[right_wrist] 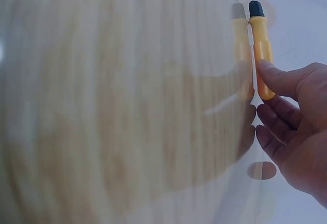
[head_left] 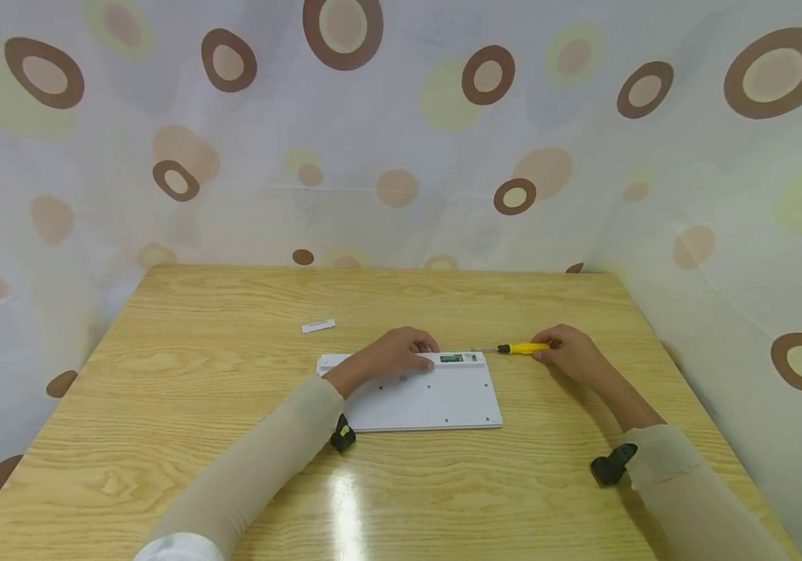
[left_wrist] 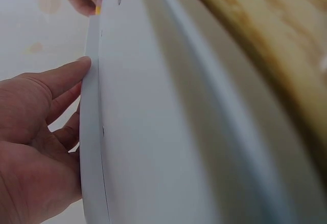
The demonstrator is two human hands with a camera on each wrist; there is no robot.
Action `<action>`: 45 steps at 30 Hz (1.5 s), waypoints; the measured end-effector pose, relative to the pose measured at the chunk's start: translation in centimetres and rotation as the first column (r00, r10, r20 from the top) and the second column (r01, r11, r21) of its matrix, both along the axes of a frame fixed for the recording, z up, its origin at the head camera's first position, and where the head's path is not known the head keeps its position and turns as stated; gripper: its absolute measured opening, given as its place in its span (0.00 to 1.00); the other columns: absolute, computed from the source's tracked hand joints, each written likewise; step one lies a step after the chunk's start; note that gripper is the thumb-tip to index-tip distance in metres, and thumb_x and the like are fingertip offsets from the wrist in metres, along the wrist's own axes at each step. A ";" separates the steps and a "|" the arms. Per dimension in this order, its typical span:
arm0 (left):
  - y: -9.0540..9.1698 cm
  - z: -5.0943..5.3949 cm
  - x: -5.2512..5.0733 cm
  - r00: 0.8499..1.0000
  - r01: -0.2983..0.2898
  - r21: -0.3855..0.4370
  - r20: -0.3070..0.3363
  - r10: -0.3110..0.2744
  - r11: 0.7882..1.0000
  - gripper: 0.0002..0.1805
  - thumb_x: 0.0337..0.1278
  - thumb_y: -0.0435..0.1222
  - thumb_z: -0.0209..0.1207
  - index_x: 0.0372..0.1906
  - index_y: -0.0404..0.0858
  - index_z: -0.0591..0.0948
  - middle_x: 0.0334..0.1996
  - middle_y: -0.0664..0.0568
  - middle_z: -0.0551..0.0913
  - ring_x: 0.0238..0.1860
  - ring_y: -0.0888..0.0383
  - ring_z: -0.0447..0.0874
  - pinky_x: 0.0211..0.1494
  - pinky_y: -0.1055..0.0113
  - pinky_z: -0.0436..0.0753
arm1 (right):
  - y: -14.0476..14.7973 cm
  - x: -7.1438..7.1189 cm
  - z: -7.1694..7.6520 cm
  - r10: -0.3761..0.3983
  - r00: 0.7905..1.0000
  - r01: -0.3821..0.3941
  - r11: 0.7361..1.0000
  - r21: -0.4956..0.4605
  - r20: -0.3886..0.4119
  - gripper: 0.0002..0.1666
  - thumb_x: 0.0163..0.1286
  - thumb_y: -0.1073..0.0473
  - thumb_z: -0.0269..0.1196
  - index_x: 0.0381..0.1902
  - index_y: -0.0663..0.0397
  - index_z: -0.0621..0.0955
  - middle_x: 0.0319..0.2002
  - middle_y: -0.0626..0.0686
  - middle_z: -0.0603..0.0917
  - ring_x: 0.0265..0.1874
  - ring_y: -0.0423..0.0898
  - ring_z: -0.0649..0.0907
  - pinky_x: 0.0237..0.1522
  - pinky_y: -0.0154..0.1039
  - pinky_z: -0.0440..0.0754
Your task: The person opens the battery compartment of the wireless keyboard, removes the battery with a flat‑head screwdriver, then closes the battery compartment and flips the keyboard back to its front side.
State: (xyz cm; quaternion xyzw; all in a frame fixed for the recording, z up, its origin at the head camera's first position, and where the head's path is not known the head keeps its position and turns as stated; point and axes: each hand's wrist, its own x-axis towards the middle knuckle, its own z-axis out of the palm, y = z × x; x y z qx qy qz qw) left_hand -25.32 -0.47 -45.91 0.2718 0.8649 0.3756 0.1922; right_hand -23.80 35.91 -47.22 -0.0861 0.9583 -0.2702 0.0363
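The left hand [head_left: 390,354] is grasping the flat, white, rectangular panel [head_left: 436,401] by its far edge, probably steadying it on the pale wood-grain worktop [head_left: 513,491]. The right hand [head_left: 569,354] is pinching the slim yellow-and-black screwdriver [head_left: 523,348] by its handle, seemingly for fine control, its shaft pointing towards the panel's far right corner.

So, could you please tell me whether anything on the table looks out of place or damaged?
Nothing looks spilled or broken. The one oddity is a small white strip lying loose beyond the white keyboard, whose compartment is open; it may be its cover.
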 end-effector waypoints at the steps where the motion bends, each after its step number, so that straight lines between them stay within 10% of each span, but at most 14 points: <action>1: 0.0 0.0 0.0 1.000 0.000 -0.001 -0.002 0.000 1.000 0.15 0.68 0.40 0.63 0.56 0.45 0.83 0.52 0.54 0.81 0.53 0.58 0.76 0.60 0.59 0.76 | 0.0 0.1 0.0 -0.008 1.000 0.008 1.000 -0.008 0.006 0.17 0.71 0.57 0.65 0.53 0.62 0.83 0.51 0.63 0.82 0.45 0.55 0.78 0.48 0.49 0.76; 21: 0.1 -0.1 0.0 1.000 0.000 -0.001 -0.012 0.000 1.000 0.15 0.68 0.40 0.63 0.57 0.44 0.83 0.52 0.53 0.81 0.54 0.58 0.77 0.61 0.58 0.76 | -0.5 2.1 1.7 -0.045 0.999 0.042 0.981 -0.188 -0.012 0.24 0.77 0.52 0.59 0.64 0.61 0.78 0.62 0.65 0.77 0.58 0.60 0.78 0.49 0.31 0.79; 33: 0.1 -0.1 0.0 1.000 -0.014 -0.012 0.002 0.014 1.000 0.15 0.67 0.40 0.63 0.56 0.45 0.83 0.51 0.54 0.81 0.52 0.58 0.76 0.59 0.60 0.76 | -2.7 2.9 3.4 -0.116 0.991 0.081 0.923 -0.377 -0.072 0.26 0.76 0.49 0.60 0.64 0.59 0.77 0.62 0.60 0.77 0.49 0.34 0.78 0.46 0.20 0.78; 45: 0.1 0.0 0.1 1.000 -0.017 -0.007 -0.001 0.017 1.000 0.15 0.68 0.41 0.63 0.57 0.46 0.83 0.52 0.54 0.82 0.52 0.58 0.77 0.60 0.59 0.76 | -4.2 2.5 3.9 -0.211 0.953 0.074 0.857 -0.510 -0.215 0.25 0.74 0.51 0.63 0.64 0.53 0.78 0.52 0.47 0.79 0.47 0.33 0.80 0.47 0.22 0.79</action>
